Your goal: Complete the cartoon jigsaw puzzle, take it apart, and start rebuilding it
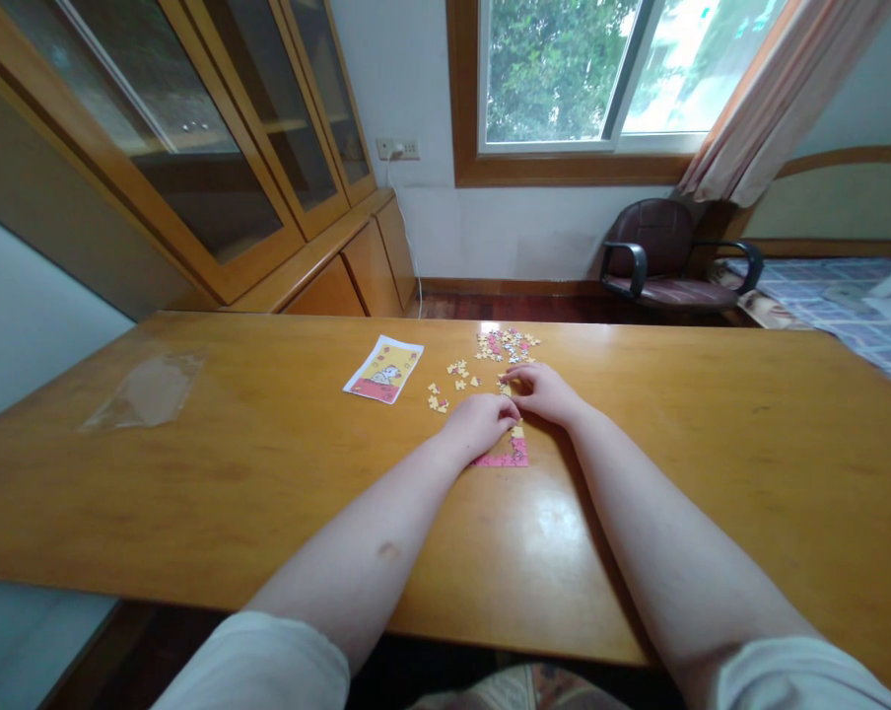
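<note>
Both my hands rest on a wooden table over a partly joined jigsaw with a pink bottom edge. My left hand lies on the joined part with its fingers curled down onto it. My right hand sits just beyond, its fingertips pinched on a small puzzle piece at the top of the joined part. Loose yellow and pink pieces lie scattered just past my hands. A printed reference card showing the picture lies to the left of them.
A clear plastic bag lies flat at the table's left. Beyond the table stand a wooden cabinet with glass doors, a dark armchair under the window, and a bed at the right.
</note>
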`<state>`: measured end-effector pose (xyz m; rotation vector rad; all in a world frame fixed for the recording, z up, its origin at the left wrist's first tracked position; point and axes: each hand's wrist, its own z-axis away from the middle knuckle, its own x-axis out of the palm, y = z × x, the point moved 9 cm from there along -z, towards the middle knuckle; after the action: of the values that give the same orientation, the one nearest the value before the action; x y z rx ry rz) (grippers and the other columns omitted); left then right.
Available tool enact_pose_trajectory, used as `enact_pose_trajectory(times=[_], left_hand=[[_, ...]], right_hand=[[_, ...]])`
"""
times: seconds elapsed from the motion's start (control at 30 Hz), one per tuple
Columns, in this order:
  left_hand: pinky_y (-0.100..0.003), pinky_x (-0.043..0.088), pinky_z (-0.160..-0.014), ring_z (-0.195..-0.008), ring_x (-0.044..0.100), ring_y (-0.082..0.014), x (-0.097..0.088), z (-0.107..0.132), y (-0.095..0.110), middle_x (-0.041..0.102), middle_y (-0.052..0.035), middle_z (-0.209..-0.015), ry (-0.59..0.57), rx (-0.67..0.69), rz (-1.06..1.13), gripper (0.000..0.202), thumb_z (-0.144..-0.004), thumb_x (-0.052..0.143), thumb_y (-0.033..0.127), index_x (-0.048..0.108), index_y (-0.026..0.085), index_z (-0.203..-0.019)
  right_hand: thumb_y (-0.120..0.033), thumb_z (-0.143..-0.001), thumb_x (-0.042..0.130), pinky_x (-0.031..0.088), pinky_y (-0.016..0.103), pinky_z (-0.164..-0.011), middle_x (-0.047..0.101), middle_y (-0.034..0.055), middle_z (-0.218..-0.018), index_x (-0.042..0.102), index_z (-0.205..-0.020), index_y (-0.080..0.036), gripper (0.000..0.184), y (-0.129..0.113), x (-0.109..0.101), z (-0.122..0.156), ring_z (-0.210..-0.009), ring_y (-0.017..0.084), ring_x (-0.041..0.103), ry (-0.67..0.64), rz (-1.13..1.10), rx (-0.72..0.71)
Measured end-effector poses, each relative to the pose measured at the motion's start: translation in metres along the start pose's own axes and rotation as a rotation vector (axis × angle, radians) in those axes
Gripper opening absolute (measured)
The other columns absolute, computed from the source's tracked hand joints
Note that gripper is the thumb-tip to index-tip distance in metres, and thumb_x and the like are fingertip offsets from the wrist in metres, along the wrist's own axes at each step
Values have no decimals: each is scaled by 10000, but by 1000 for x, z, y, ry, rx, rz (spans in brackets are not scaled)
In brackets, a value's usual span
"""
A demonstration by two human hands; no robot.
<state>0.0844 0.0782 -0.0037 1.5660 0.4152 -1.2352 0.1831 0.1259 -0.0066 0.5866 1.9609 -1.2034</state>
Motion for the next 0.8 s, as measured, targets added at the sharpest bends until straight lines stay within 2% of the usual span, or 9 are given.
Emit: enact_pose_trajectory(times=[0.33, 0.57, 0.8], left_hand=[[-292, 483, -846, -925, 630, -189, -2, 0, 1, 701, -5, -975, 56, 47, -45, 181, -832, 545, 284, 698, 265, -925], [-296, 488, -823, -934, 611, -200, -2, 5, 7, 657, -19, -1012, 21, 57, -111, 253, -745, 649, 417, 657, 251, -937], [-293, 487, -819, -950, 603, -204, -4, 7, 10, 629, -22, -1032, 32, 78, -163, 243, -753, 643, 379, 655, 260, -965]], right_hand=[[-305, -687, 715, 417, 409, -995, 669, 85, -1106, 722, -977, -215, 304, -1, 0, 0, -1073, 249, 587, -2, 12, -9], [-301, -685, 719, 414, 411, -998, 667, 81, -1115, 719, -992, -223, 317, -2, 0, 0, -1074, 246, 588, -11, 15, -3], [-297, -686, 720, 421, 406, -988, 672, 85, -1105, 722, -990, -212, 315, 0, 1, 0, -1060, 250, 595, -11, 7, -7]])
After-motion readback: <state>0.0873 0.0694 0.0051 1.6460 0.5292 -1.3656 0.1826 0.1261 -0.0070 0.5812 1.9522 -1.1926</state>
